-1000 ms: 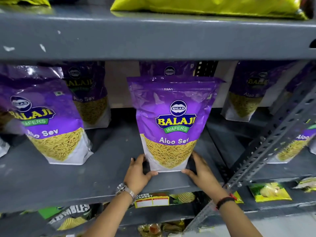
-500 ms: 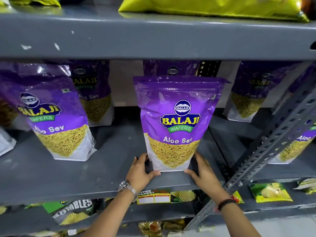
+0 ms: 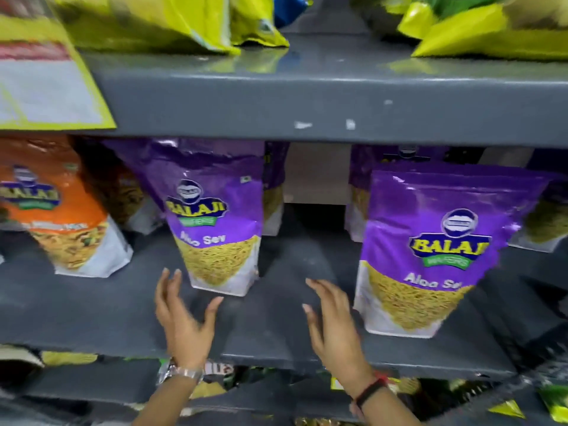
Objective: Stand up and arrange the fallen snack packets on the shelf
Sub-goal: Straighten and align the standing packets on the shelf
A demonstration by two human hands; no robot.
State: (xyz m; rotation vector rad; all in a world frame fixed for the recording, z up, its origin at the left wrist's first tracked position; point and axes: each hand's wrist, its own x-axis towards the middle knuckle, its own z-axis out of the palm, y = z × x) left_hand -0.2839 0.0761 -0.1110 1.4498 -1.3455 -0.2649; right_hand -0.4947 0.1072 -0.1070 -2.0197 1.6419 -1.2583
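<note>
Grey metal shelf [image 3: 92, 315] fills my view, with two purple Aloo Sev packets upright on it, one left [image 3: 215, 222], one right [image 3: 430, 256]. My left hand [image 3: 184, 321] and right hand [image 3: 335, 327] hover spread and empty over the shelf between them, left fingertips just beside the left packet.

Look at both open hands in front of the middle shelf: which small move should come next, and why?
Probably close both hands on the left purple Aloo Sev packet and square it up. The left hand and right hand are empty, either side of its base, and it leans slightly, while the right purple packet already stands at the front.
</note>
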